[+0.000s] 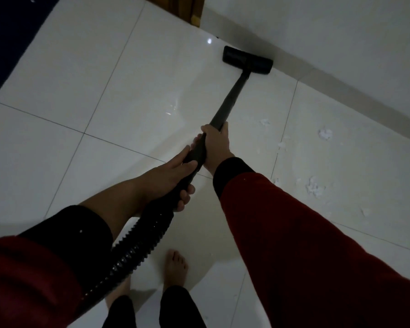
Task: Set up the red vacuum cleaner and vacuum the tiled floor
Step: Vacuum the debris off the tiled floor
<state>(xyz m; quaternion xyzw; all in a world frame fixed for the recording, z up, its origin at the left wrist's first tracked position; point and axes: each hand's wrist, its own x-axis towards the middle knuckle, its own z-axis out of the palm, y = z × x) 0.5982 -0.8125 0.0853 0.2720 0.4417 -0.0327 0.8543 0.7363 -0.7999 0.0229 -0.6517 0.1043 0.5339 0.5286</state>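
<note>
Vacuum wand point(230, 98) runs up and away from both hands, its long axis ending at the floor head point(247, 59) against the wall base point(341, 91). Right hand point(214, 147) is wrapped closed around the wand, farther along it; left hand point(173, 176) is closed on the hose point(137, 245) end behind. White debris point(314, 187) lies right of the right hand, unobstructed.

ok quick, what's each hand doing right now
Left hand: closed around the wand, just above the hose.
Right hand: closed around the wand, further down toward the floor head.
</note>
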